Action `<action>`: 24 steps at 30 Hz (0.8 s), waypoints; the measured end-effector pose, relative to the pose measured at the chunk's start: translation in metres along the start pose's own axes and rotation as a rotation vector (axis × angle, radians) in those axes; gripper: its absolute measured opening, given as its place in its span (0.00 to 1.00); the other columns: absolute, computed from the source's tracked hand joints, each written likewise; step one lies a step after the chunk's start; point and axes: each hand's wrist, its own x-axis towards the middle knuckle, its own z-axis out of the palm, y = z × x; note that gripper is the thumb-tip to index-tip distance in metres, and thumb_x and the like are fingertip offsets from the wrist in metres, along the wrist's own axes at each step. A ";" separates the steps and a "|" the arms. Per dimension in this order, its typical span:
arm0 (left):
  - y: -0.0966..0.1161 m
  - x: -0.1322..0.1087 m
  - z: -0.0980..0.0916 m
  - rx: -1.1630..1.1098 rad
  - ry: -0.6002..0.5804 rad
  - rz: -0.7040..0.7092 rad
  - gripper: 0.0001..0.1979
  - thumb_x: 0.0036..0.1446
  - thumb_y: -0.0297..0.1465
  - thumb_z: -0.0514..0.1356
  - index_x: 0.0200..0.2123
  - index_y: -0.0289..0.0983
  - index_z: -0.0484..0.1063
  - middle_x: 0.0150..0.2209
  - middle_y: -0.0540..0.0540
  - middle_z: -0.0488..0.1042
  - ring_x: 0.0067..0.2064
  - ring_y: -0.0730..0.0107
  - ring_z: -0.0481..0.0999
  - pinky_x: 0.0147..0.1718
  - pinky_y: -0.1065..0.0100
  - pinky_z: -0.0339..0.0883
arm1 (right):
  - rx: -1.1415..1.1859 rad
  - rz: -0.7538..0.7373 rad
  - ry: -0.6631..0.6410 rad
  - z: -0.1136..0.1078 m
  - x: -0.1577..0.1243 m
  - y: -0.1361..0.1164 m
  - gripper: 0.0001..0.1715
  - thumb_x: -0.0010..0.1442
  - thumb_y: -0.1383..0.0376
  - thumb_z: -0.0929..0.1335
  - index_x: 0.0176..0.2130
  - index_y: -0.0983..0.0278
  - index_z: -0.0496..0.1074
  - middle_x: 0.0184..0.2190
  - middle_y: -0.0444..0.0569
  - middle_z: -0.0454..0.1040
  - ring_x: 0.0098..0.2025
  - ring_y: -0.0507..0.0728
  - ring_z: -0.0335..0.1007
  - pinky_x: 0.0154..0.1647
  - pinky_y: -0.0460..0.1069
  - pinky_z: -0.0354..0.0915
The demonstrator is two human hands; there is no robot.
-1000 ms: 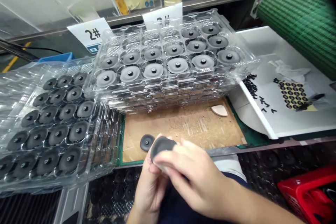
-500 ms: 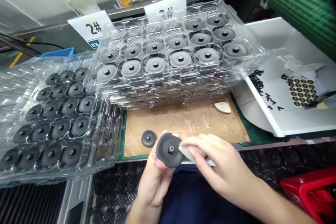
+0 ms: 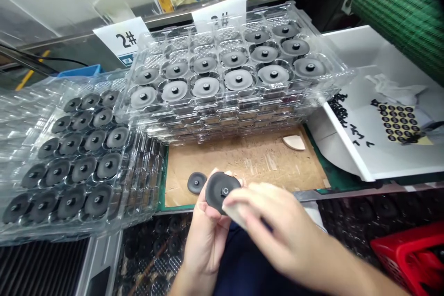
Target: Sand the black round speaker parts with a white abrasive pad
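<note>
My left hand [image 3: 204, 236] grips a black round disc [image 3: 218, 189] with a small centre hub, face up toward me, just in front of the table edge. My right hand [image 3: 274, 236] is closed on a small pale flat piece [image 3: 233, 212] and presses it against the disc's lower right rim. A smaller black disc [image 3: 196, 182] lies loose on the brown board [image 3: 256, 162] just left of the held one.
A stack of clear blister trays [image 3: 229, 74] with grey discs stands at the back centre; another tray stack [image 3: 69, 157] with black discs sits left. A white sheet [image 3: 385, 115] with black dot stickers lies right, a red bin [image 3: 409, 254] low right, a pale wedge [image 3: 293, 142] on the board.
The disc was turned from edge-on to face up. My right hand drew back and then came in again, now covering the disc's lower right rim with the pale piece.
</note>
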 end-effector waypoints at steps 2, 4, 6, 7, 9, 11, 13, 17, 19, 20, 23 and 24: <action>0.000 0.001 -0.001 -0.024 0.046 0.026 0.34 0.42 0.38 0.69 0.54 0.44 0.67 0.49 0.43 0.75 0.53 0.57 0.72 0.55 0.60 0.63 | 0.016 0.197 0.019 0.005 0.003 0.026 0.13 0.63 0.66 0.59 0.41 0.63 0.72 0.38 0.48 0.77 0.40 0.55 0.73 0.41 0.49 0.66; 0.002 0.001 -0.001 -0.045 0.094 0.029 0.34 0.42 0.38 0.69 0.54 0.43 0.67 0.50 0.42 0.75 0.53 0.55 0.71 0.56 0.57 0.62 | -0.019 0.318 0.072 0.018 0.001 0.056 0.14 0.63 0.65 0.59 0.42 0.64 0.72 0.40 0.50 0.77 0.42 0.57 0.72 0.42 0.51 0.66; 0.004 0.001 -0.002 -0.064 0.109 0.029 0.33 0.41 0.38 0.69 0.53 0.42 0.68 0.50 0.41 0.75 0.54 0.53 0.71 0.56 0.55 0.61 | -0.010 0.341 0.064 0.037 -0.008 0.081 0.14 0.63 0.66 0.60 0.42 0.65 0.73 0.40 0.51 0.77 0.42 0.57 0.73 0.42 0.52 0.67; 0.005 0.001 -0.002 -0.072 0.107 0.034 0.32 0.41 0.38 0.69 0.52 0.41 0.69 0.50 0.41 0.75 0.53 0.54 0.71 0.56 0.56 0.62 | 0.006 0.339 0.042 0.047 -0.015 0.090 0.14 0.62 0.66 0.61 0.41 0.65 0.74 0.39 0.51 0.78 0.41 0.57 0.74 0.41 0.51 0.67; 0.007 0.001 -0.002 -0.089 0.093 0.027 0.29 0.41 0.37 0.69 0.50 0.42 0.71 0.50 0.42 0.75 0.52 0.55 0.73 0.54 0.58 0.65 | 0.040 0.335 0.003 0.063 -0.027 0.099 0.12 0.60 0.66 0.62 0.37 0.64 0.75 0.34 0.48 0.79 0.37 0.56 0.75 0.38 0.49 0.69; 0.007 0.002 -0.002 -0.098 0.071 0.015 0.27 0.42 0.36 0.69 0.49 0.42 0.72 0.49 0.43 0.76 0.50 0.57 0.75 0.52 0.60 0.68 | 0.068 0.335 0.002 0.065 -0.031 0.095 0.11 0.60 0.66 0.63 0.36 0.63 0.76 0.32 0.47 0.79 0.35 0.56 0.75 0.37 0.49 0.69; 0.006 0.001 -0.001 -0.097 0.042 0.011 0.26 0.42 0.37 0.69 0.48 0.42 0.73 0.48 0.43 0.76 0.49 0.57 0.75 0.50 0.61 0.69 | 0.088 0.342 0.058 0.054 -0.025 0.079 0.12 0.62 0.65 0.62 0.40 0.63 0.74 0.37 0.49 0.78 0.40 0.56 0.75 0.40 0.49 0.69; 0.000 -0.001 0.002 -0.072 -0.024 0.014 0.26 0.41 0.38 0.69 0.47 0.40 0.73 0.46 0.44 0.77 0.50 0.59 0.74 0.49 0.66 0.69 | 0.116 0.186 0.251 0.019 0.003 0.023 0.16 0.63 0.65 0.61 0.50 0.62 0.67 0.49 0.50 0.72 0.50 0.56 0.68 0.48 0.51 0.63; -0.002 -0.002 0.001 -0.053 -0.038 -0.017 0.27 0.43 0.38 0.68 0.49 0.41 0.72 0.46 0.45 0.77 0.50 0.60 0.74 0.49 0.68 0.68 | 0.094 0.022 0.199 0.011 0.011 -0.003 0.15 0.63 0.68 0.60 0.49 0.64 0.68 0.45 0.50 0.74 0.46 0.57 0.68 0.46 0.52 0.62; -0.002 -0.002 0.000 -0.047 -0.040 -0.034 0.27 0.44 0.37 0.68 0.50 0.42 0.71 0.46 0.46 0.77 0.50 0.61 0.73 0.49 0.68 0.68 | 0.092 -0.023 0.126 0.009 0.013 -0.011 0.15 0.63 0.70 0.60 0.48 0.65 0.68 0.42 0.50 0.75 0.43 0.56 0.69 0.44 0.52 0.61; -0.001 -0.002 -0.006 -0.033 -0.026 -0.052 0.30 0.44 0.36 0.68 0.53 0.46 0.68 0.49 0.46 0.75 0.51 0.59 0.73 0.49 0.65 0.69 | 0.124 -0.013 -0.131 0.012 0.016 -0.020 0.13 0.63 0.72 0.61 0.44 0.63 0.70 0.39 0.45 0.76 0.38 0.53 0.70 0.39 0.49 0.60; 0.000 -0.002 -0.007 -0.033 -0.026 -0.052 0.31 0.42 0.36 0.69 0.53 0.45 0.68 0.49 0.46 0.75 0.51 0.58 0.73 0.49 0.64 0.69 | 0.120 -0.010 -0.149 0.014 0.018 -0.019 0.12 0.63 0.72 0.61 0.43 0.63 0.70 0.39 0.44 0.76 0.38 0.53 0.70 0.39 0.48 0.59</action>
